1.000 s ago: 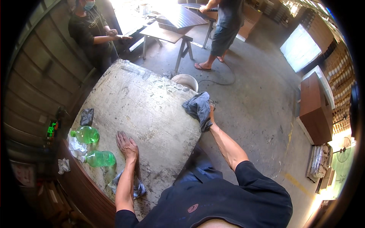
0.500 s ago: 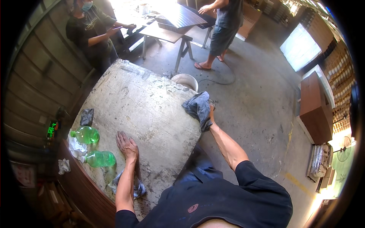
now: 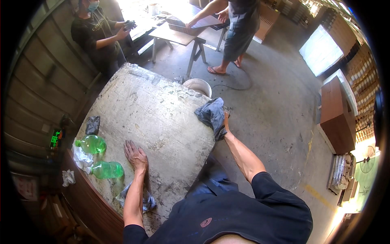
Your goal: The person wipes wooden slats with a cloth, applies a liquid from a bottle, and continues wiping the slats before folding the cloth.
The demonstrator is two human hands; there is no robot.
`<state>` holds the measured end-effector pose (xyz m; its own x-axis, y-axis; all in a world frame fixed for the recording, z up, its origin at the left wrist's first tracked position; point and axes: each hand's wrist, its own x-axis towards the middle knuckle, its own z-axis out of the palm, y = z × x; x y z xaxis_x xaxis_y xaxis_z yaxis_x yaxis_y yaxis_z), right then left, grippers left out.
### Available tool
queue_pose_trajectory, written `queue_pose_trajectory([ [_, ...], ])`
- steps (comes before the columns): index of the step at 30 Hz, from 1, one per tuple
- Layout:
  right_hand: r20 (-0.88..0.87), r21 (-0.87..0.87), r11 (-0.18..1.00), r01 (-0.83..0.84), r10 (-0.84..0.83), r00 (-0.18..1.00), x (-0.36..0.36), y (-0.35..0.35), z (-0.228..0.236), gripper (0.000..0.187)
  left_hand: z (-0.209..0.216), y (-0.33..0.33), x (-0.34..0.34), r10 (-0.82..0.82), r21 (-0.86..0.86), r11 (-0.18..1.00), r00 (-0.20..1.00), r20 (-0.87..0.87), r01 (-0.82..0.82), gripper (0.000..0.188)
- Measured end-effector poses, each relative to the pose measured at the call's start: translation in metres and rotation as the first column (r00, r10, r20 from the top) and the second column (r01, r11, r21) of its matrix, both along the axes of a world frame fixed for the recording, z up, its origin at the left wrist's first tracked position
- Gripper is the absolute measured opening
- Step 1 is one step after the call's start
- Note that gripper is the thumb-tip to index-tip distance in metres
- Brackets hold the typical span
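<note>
My left hand (image 3: 135, 155) lies flat with its fingers spread on a worn, stained pale tabletop (image 3: 142, 105). At the table's right corner my right hand (image 3: 226, 122) grips a crumpled blue-grey rag (image 3: 212, 115) draped over the edge; the rag hides most of its fingers. Two bottles of green liquid, one farther (image 3: 93, 144) and one nearer (image 3: 107, 170), lie on their sides left of my left hand. Another greyish-blue rag (image 3: 148, 202) is partly hidden under my left forearm.
A dark folded cloth (image 3: 93, 125) and white crumpled material (image 3: 81, 157) lie near the bottles. Past the far edge stands a white bucket (image 3: 198, 86). Beyond it, a person (image 3: 243, 32) leans over panels on trestles (image 3: 174, 34); a masked person (image 3: 97, 38) stands far left.
Both of my hands and the rag stay where they were. The person by the trestles has bent over and reached down to a panel; the masked person's hands have moved together around a dark object.
</note>
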<state>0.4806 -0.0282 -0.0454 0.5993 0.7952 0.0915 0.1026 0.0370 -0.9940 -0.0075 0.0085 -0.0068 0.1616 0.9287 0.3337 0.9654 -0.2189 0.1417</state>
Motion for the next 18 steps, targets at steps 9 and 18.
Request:
queue_pose_trajectory([
  [9,-0.181,0.048,0.998,-0.047,0.055,0.982,0.027,-0.006,-0.010,0.014,-0.006,-0.010,0.017,0.003,-0.007,1.000,0.999,0.034,-0.003,0.062],
  [18,0.181,-0.085,0.986,-0.145,0.158,0.971,-0.028,-0.007,0.077,0.008,0.001,-0.009,-0.003,0.011,0.001,1.000,0.997,0.070,-0.011,0.062],
])
